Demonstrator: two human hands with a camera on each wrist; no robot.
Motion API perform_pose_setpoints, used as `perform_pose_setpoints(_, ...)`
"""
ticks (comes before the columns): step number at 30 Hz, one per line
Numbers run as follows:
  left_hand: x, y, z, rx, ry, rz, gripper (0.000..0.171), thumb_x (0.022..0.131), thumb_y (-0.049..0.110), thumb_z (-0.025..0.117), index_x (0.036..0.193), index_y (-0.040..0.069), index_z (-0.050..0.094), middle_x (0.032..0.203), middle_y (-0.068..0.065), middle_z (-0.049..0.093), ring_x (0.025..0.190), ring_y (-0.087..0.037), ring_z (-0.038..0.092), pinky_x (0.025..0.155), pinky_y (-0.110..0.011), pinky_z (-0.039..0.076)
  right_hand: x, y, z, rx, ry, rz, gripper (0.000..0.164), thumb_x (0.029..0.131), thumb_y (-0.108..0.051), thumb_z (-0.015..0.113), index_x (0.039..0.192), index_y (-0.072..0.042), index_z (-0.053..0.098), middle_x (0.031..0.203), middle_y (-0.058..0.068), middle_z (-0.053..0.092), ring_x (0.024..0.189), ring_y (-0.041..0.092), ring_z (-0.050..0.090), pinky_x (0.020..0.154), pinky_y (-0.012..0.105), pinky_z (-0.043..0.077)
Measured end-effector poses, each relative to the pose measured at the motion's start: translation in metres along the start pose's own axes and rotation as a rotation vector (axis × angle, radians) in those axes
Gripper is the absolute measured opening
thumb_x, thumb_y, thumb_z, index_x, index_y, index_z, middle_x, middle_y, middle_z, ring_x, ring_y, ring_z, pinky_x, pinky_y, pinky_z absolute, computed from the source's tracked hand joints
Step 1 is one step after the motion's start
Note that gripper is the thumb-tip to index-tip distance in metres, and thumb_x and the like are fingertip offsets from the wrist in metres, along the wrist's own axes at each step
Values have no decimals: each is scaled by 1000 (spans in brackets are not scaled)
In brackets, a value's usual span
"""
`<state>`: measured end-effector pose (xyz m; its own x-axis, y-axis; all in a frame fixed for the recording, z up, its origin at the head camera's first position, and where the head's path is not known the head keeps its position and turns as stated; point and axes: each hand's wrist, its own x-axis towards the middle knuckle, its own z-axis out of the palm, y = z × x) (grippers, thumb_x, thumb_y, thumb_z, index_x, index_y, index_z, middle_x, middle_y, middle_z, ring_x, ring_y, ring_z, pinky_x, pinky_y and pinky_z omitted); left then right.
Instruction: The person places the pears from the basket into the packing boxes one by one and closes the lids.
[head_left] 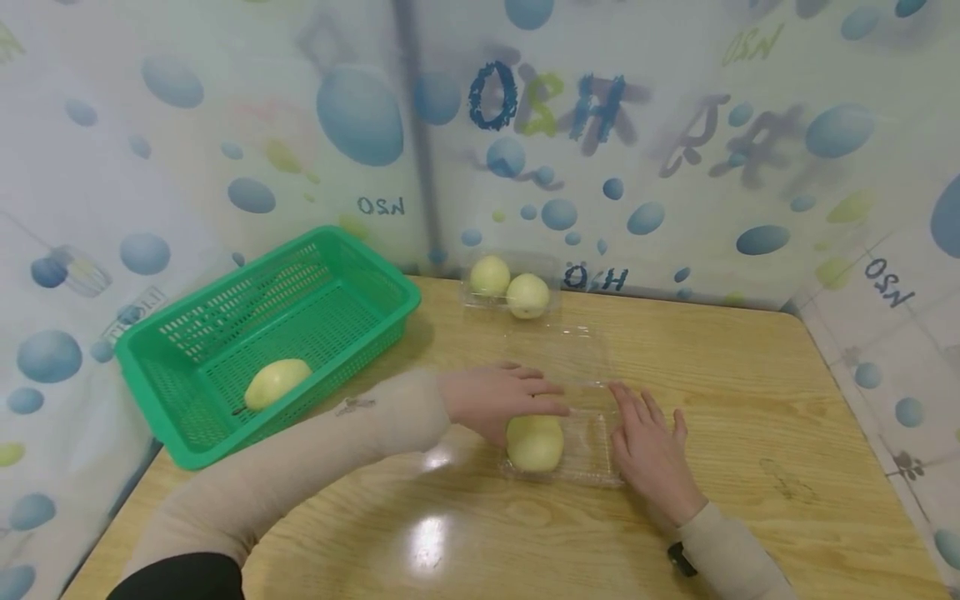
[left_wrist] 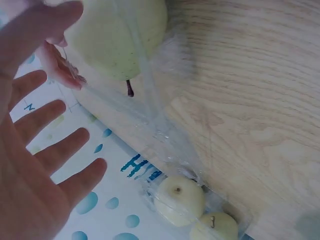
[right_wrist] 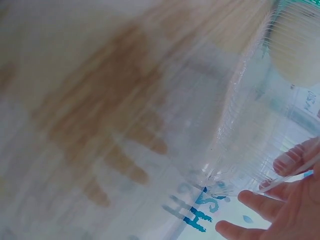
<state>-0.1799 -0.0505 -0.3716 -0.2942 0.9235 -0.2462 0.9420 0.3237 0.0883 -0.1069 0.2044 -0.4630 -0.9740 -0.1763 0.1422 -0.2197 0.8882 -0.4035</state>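
On the table, a clear plastic clamshell container lies with its lid folded back. A pale yellow-green pear sits in the container's left side; its dark stem shows in the left wrist view. My left hand is just above and behind this pear, with fingers straight and spread. At the container's right edge, my right hand pinches the clear rim. One fingertip shows through the plastic, while the other fingers stay outside it.
A green slotted basket stands at the left with one pear inside. Against the patterned backdrop sits another clear container with two pears. The wooden table extends to the right.
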Motion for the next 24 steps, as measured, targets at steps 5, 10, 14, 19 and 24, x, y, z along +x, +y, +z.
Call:
perform_pose_setpoints(5, -7, -1, 4, 97, 18, -27, 77, 84, 39, 73, 150, 21, 36, 156, -5, 27, 139, -31, 30, 113, -46, 25, 0, 0, 0, 7, -3, 5, 54, 93, -7, 42, 147, -8, 35, 147, 18, 41, 134, 48, 29, 100, 76, 8)
perform_pose_setpoints(10, -14, -4, 5, 111, 52, -34, 68, 89, 42, 66, 147, 17, 41, 154, -10, 30, 137, -32, 32, 112, -49, 25, 0, 0, 0, 9, 3, 5, 55, 93, -7, 43, 147, -8, 35, 147, 17, 41, 134, 48, 29, 99, 77, 8)
perform_pose_setpoints(14, -21, -9, 8, 90, 97, -37, 63, 90, 43, 65, 143, 16, 45, 152, -12, 33, 135, -33, 35, 112, -52, 25, 0, -1, 0, 6, 12, 0, 54, 93, -7, 43, 146, -8, 35, 146, 18, 42, 133, 48, 29, 98, 77, 9)
perform_pose_setpoints(19, -30, -22, 10, 84, 117, -75, 62, 91, 41, 64, 143, 14, 45, 152, -14, 33, 137, -36, 32, 112, -54, 22, -1, 0, 0, 0, 23, -8, 54, 92, -7, 43, 146, -8, 36, 145, 18, 43, 132, 49, 30, 98, 77, 9)
perform_pose_setpoints(24, -43, -35, 4, 102, 152, -102, 61, 91, 37, 66, 142, 11, 45, 151, -16, 34, 136, -37, 33, 111, -55, 25, -2, 0, 0, 6, 22, -4, 54, 93, -7, 43, 146, -9, 35, 145, 18, 43, 132, 49, 30, 98, 77, 9)
